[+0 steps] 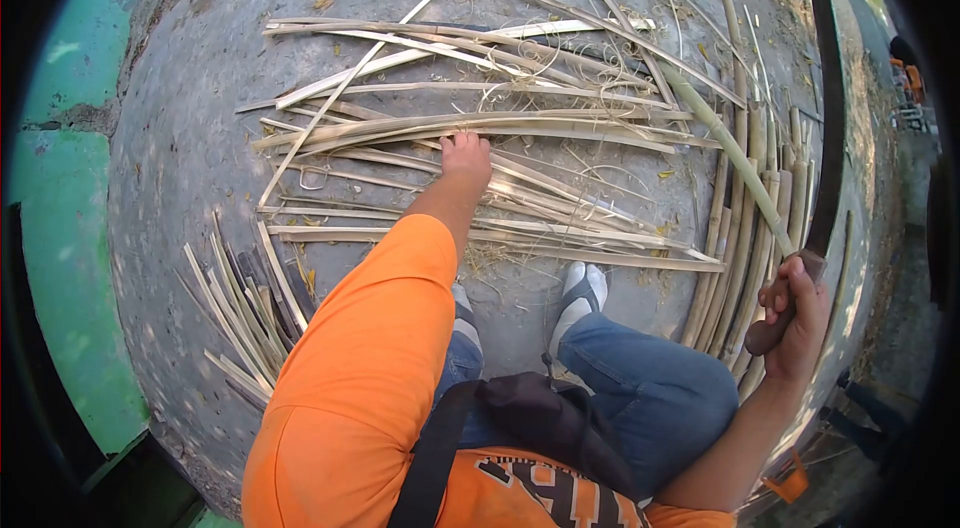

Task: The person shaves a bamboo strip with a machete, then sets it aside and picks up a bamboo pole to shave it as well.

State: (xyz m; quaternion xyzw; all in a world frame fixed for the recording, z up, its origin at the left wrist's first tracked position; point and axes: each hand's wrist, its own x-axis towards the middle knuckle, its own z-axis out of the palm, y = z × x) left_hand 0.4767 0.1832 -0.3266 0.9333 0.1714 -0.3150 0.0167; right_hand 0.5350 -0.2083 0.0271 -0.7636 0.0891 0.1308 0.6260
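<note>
Split bamboo strips lie crosswise in a loose pile on the grey ground, with thin curled shavings among them. My left hand reaches into the middle of the pile, its fingers bent over the near edge of a strip bundle; the fingertips are partly hidden. On the right, my right hand is closed around the wooden handle of a long dark-bladed machete, which is held upright. A green bamboo pole slants from the pile to just beside the machete's handle.
Long bamboo poles lie side by side at the right. Shorter split pieces form a bundle at the lower left. A green painted surface borders the left. My feet stand just below the pile.
</note>
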